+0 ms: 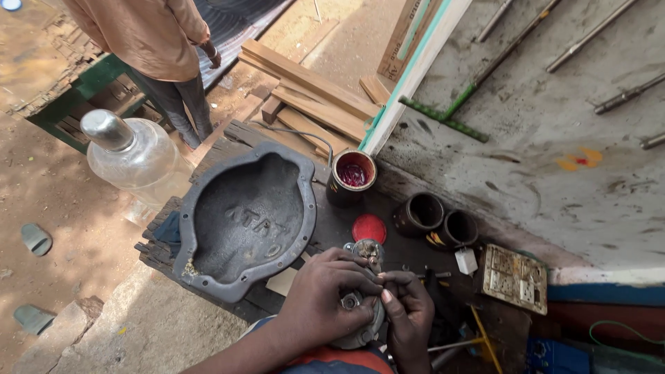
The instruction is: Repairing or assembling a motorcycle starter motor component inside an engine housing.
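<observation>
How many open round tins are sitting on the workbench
3: one tin of red stuff by the white board, two dark tins side by side right of it. Others may be hidden.

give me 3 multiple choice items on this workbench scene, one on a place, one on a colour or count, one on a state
1. Where does the round red lid lie?
A. inside the grey metal cover
B. on the bench below the open paint tin
C. on the sandy ground

2. How many empty dark tins stand side by side right of the lid?
A. two
B. four
C. none

3. What state is the tin of red paint in?
A. sealed
B. tipped on its side
C. upright and open

Answers:
1 B, the lid rests on the dark bench just below that tin.
2 A, two open-mouthed tins touch there.
3 C, its mouth faces up, showing red inside.
</observation>
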